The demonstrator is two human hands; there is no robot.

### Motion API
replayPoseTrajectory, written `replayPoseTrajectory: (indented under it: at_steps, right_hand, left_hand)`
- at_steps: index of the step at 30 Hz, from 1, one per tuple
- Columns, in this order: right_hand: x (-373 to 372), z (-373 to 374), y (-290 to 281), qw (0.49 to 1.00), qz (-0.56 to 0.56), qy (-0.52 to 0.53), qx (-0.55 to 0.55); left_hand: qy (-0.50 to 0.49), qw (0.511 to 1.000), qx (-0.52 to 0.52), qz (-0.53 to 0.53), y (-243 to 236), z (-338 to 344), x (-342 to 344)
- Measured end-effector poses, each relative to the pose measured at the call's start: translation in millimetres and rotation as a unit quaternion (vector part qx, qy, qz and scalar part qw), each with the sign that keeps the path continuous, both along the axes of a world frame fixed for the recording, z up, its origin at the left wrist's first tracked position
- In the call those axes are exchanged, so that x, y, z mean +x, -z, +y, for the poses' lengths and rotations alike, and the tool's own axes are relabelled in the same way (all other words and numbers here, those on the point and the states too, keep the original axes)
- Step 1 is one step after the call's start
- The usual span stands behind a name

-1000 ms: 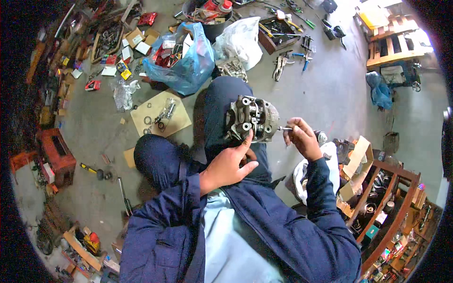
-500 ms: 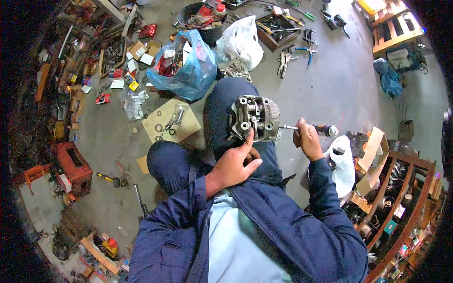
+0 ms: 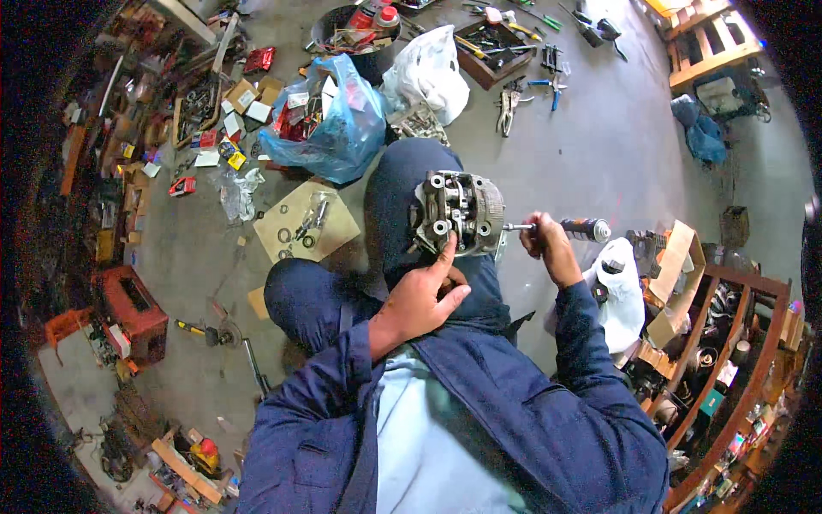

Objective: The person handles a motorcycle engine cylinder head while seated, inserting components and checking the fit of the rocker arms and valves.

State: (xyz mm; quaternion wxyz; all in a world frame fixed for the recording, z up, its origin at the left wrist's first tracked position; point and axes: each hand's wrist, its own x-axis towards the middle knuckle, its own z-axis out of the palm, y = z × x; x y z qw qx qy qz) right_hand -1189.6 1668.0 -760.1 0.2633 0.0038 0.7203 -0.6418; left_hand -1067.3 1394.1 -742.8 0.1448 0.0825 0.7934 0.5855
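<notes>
The person is wearing a dark navy jacket [image 3: 548, 428], its front hanging open. A pale blue shirt [image 3: 419, 445] is showing between the edges, below the left fingers [image 3: 444, 254]. The left sleeve [image 3: 312, 403] and right sleeve [image 3: 582, 351], both navy, are ending short of the fingers. A slit pocket [image 3: 312, 448] is marking the jacket, below and left of the left fingers. Dark navy trousers [image 3: 300, 291] are covering the knees, left of and beyond those fingers. The right fingers [image 3: 553, 230] are showing bare.
</notes>
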Motion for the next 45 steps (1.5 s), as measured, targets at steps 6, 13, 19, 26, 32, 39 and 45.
replayPoseTrajectory:
  at_steps: [6, 13, 19, 26, 32, 39, 45]
  right_hand:
    - [0.7, 15.7, 14.5, 0.997, -0.009, -0.03, -0.068]
    - [5.3, -7.5, -8.4, 0.996, 0.008, 0.06, -0.061]
    - [1.3, 23.7, 31.8, 0.997, -0.005, -0.023, -0.073]
    - [4.9, 15.3, 10.3, 0.997, 0.0, 0.001, -0.076]
    - [8.8, 22.4, 20.4, 0.996, -0.02, -0.018, -0.09]
    - [12.0, 18.1, 18.2, 0.998, 0.005, -0.001, -0.065]
    - [12.4, 24.6, 18.7, 0.999, 0.011, -0.022, -0.045]
  left_hand:
    - [-0.002, 1.0, -0.002, 0.021, -7.7, 3.4, -1.4]
    - [-0.006, 1.0, 0.001, 0.017, -3.3, 1.0, 1.4]
    - [-0.015, 1.0, -0.011, 0.01, -8.6, 5.0, 0.9]
    - [-0.007, 0.999, -0.008, 0.04, -0.4, 6.0, 3.1]
    - [0.01, 0.999, -0.019, 0.034, -5.1, 5.1, 1.3]
    - [0.012, 0.999, 0.005, 0.034, -5.1, 6.3, 5.3]
    - [0.035, 0.999, -0.027, -0.004, -10.7, 6.3, 2.7]
